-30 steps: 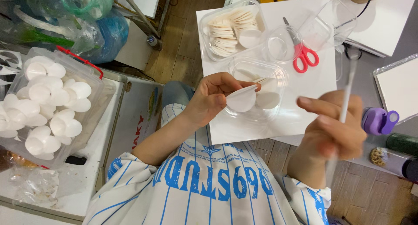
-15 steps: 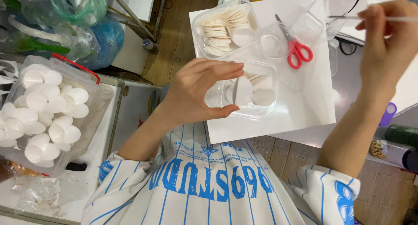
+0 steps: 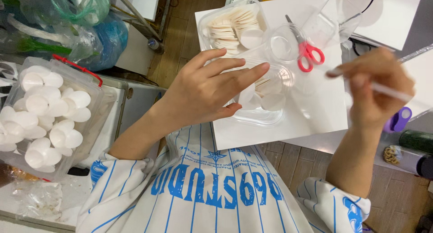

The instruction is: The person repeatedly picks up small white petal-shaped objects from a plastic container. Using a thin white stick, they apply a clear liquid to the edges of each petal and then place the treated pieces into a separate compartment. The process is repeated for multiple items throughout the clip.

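Pinching a thin white disc (image 3: 247,97) edge-on between thumb and fingers, the left hand (image 3: 205,95) hovers at frame centre over a clear plastic tray (image 3: 270,118) on the white table (image 3: 315,120). Toward the right edge, the right hand (image 3: 376,91) has its grip closed around a slim white stick (image 3: 383,89). Red-handled scissors (image 3: 306,52) lie above, beside another tray of discs (image 3: 228,25). A clear bin of white rounds (image 3: 45,116) sits at left.

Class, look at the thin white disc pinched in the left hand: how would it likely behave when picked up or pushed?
The white disc looks thin, so probably light and slightly bendable. The left hand holds it edge-on between fingertip and thumb, suggesting some stiffness. Being round, it might roll if dropped.
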